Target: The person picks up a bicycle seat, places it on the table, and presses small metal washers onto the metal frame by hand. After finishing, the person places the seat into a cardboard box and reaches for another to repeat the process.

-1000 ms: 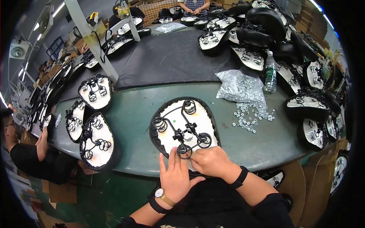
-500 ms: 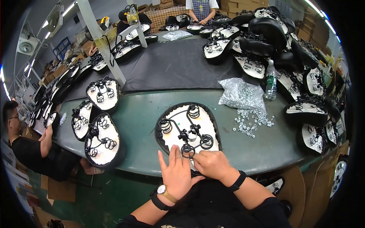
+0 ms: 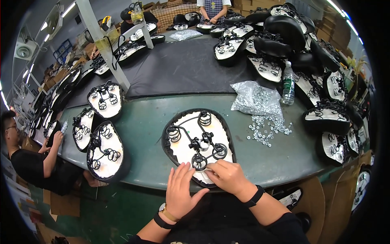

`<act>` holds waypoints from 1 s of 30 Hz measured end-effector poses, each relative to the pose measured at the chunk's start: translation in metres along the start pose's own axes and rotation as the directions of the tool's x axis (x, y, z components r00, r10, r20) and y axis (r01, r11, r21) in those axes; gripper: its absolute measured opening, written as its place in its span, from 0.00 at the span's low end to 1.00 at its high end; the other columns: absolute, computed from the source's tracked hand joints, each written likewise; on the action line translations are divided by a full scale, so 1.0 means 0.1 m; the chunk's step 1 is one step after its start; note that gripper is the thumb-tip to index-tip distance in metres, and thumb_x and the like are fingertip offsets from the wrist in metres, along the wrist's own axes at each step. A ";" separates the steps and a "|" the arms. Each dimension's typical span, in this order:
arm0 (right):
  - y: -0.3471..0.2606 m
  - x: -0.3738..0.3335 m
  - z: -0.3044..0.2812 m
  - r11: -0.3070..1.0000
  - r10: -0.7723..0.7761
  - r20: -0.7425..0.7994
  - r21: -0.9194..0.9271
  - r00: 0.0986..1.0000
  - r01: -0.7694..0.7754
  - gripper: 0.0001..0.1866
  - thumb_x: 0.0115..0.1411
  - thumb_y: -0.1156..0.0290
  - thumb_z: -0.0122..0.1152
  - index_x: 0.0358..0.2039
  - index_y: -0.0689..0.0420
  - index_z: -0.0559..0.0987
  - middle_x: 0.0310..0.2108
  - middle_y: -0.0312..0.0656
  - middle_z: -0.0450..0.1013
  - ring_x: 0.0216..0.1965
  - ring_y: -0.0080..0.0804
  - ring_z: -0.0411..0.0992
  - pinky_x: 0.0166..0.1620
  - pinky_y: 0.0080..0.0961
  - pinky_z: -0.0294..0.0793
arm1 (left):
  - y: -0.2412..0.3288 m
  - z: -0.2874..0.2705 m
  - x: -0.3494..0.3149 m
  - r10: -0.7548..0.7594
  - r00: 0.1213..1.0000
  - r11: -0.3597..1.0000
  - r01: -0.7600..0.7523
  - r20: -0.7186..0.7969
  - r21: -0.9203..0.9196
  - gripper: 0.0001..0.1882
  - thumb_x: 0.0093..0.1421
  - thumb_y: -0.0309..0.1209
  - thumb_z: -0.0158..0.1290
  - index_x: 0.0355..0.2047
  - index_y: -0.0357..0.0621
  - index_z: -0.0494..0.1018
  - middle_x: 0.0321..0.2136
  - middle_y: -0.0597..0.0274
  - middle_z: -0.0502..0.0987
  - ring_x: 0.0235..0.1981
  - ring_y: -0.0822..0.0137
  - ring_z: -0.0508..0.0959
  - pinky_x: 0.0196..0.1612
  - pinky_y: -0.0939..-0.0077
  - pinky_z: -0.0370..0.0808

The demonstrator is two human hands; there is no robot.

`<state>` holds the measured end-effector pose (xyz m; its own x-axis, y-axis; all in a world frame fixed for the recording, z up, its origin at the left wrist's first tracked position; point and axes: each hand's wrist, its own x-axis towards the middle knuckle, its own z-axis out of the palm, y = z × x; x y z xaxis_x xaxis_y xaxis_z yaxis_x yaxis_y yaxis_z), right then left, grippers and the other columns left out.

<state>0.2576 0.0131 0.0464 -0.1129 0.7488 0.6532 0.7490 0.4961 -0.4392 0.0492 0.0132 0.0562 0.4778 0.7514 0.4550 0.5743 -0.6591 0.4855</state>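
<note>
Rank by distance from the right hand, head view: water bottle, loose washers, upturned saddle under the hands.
From the right hand:
1. Upturned saddle, touched, directly under it.
2. Loose washers, up and to the right on the green table.
3. Water bottle, beyond the washers, farther right.

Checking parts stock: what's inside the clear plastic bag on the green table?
The clear bag holds small silvery nuts or washers; more lie spilled beside it. Its folds hide how many remain.

Open table either side of my seat base, clutter further out

Bare green table (image 3: 142, 122) lies left of the base (image 3: 199, 142) at centre; at the left edge three seats (image 3: 103, 150) block me. Right of centre loose nuts (image 3: 268, 130), a bag (image 3: 254, 99) and a bottle (image 3: 287, 83) crowd the way.
</note>
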 end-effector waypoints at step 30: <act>-0.30 0.02 -0.26 0.932 0.103 0.205 0.321 0.973 -0.166 0.07 0.56 0.74 0.72 0.37 0.55 0.87 0.27 0.36 0.75 0.23 0.29 0.74 0.27 0.26 0.74 | 0.08 -0.24 0.03 -0.285 0.956 0.883 0.290 0.068 -0.369 0.05 0.58 0.34 0.67 0.35 0.52 0.86 0.33 0.72 0.78 0.41 0.64 0.74 0.50 0.65 0.64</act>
<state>0.2520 -0.0111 0.0769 -0.1665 0.8701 0.4640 0.5079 0.4790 -0.7160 0.0390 0.0094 0.0788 0.3382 0.9084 0.2459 0.4004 -0.3753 0.8359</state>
